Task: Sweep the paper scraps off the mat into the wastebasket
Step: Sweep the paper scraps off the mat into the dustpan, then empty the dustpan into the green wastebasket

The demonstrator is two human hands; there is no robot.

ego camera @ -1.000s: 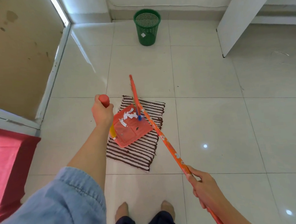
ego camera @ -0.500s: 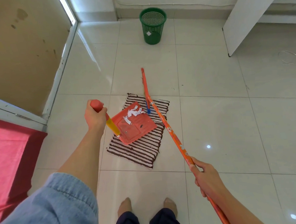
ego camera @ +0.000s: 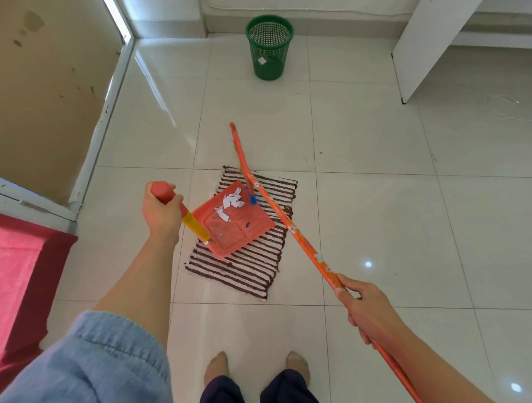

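Scraps (ego camera: 231,202) sit in my dustpan (ego camera: 233,223) above the mat (ego camera: 246,264); left hand (ego camera: 160,210) grips its handle, right hand (ego camera: 367,308) grips the broom (ego camera: 290,227); wastebasket (ego camera: 269,47) beyond the mat awaits.

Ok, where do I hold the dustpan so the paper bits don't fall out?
Hold the dustpan by the red top of its long handle, coming from above on your own side, as the left hand does. The handle slants up toward you from the pan's near corner, and the paper scraps lie at the far part of the tray, so keep it level.
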